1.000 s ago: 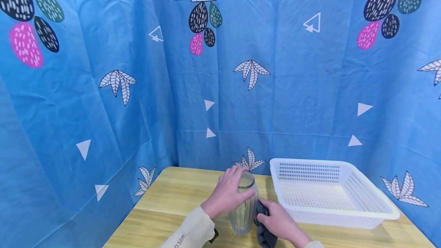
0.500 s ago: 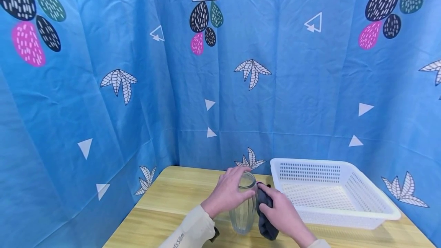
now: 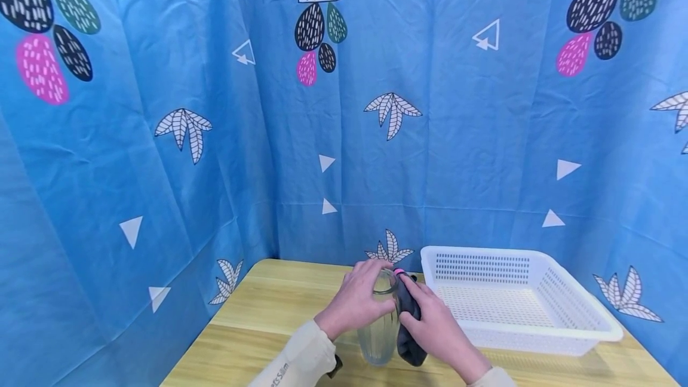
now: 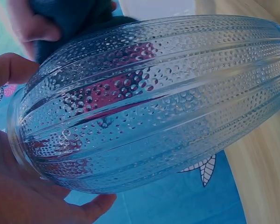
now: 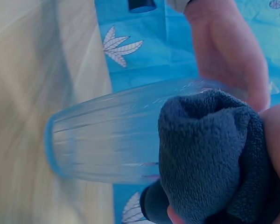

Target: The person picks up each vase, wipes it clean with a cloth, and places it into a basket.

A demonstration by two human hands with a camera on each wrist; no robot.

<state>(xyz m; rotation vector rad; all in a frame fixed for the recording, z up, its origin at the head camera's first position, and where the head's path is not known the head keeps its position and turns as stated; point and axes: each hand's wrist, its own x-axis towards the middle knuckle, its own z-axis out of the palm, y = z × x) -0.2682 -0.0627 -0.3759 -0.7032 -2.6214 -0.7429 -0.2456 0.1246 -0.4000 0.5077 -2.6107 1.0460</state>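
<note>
A ribbed clear glass vase (image 3: pixel 378 339) stands upright on the table in the head view. My left hand (image 3: pixel 357 300) grips it near the neck from the left, thumb and fingers spread around it. Bumpy dotted texture covers the vase (image 4: pixel 168 102) in the left wrist view. In my right hand (image 3: pixel 438 324) is a bunched dark grey cloth (image 3: pixel 409 345), held against the vase's upper right side. The cloth (image 5: pixel 205 154) looks fluffy and folded in the right wrist view, where it hides part of the vase (image 5: pixel 102 135). A small pink spot shows at the cloth's top.
To the right, a white perforated plastic basket (image 3: pixel 527 339) sits on the wooden table (image 3: pixel 290 291). Blue patterned curtain (image 3: pixel 457 154) hangs behind the table and on its left side. A small black device (image 3: pixel 335 366) is at my left wrist.
My right hand and the cloth have slid upward along the vase's right side, toward the rim. The left hand and the vase have stayed in place.
</note>
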